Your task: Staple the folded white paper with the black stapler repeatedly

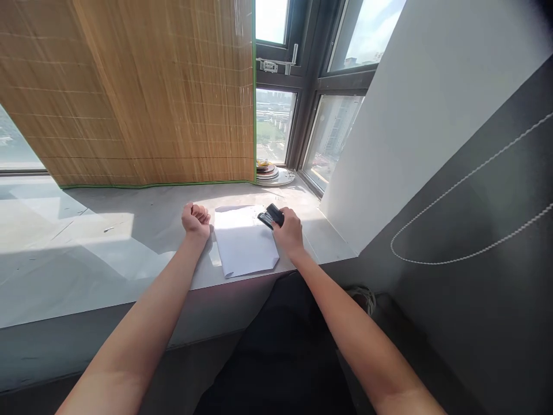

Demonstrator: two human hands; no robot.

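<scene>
Sunlit windowsill point(95, 253) beneath a bamboo blind point(164, 92), white paper point(246, 248) lay near the front edge, right hand point(290, 233) gripped a black stapler point(273, 215) at the paper's upper right, left hand point(196, 219) made a fist beside it.

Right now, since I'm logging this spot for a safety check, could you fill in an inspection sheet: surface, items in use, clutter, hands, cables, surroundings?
Surface: pale window ledge, patched with sun and shadow, a few dark marks.
Items in use: white paper flat on the ledge, near-left corner curled; black stapler at its far right corner.
Clutter: what looks like a stack of plates in the window corner; specks near the stapler, too small to identify.
Left hand: fist beside the paper; inside hidden.
Right hand: gripping the stapler.
Cables: white beaded cord looping at right; pale coil below the ledge, partly hidden.
Surroundings: bamboo blind, dark-framed windows.
</scene>
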